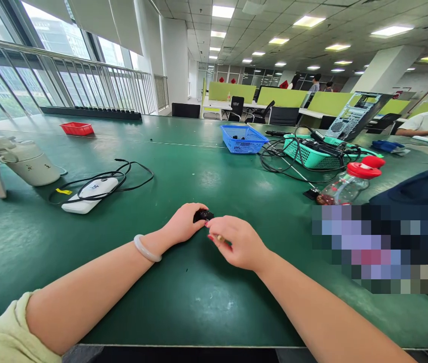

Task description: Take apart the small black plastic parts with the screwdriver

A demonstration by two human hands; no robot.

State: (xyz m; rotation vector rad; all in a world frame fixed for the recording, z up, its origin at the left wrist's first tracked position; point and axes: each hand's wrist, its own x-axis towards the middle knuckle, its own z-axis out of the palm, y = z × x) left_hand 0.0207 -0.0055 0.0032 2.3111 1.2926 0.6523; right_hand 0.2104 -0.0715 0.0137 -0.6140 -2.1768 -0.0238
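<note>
My left hand (183,224) rests on the green table (168,302) with its fingers curled around a small black part (202,215). A pale bangle (146,249) circles that wrist. My right hand (236,243) meets the left at the part, fingers pinched together with a thin light-coloured item between them that I cannot name. Both hands sit near the table's front middle.
A white power bank (90,195) with a black cable and a cream jug (28,161) lie at the left. A blue basket (243,138), a teal basket (314,154) of cables and a red-capped bottle (348,182) stand behind. A red tray (77,128) sits far left. A person sits at far right.
</note>
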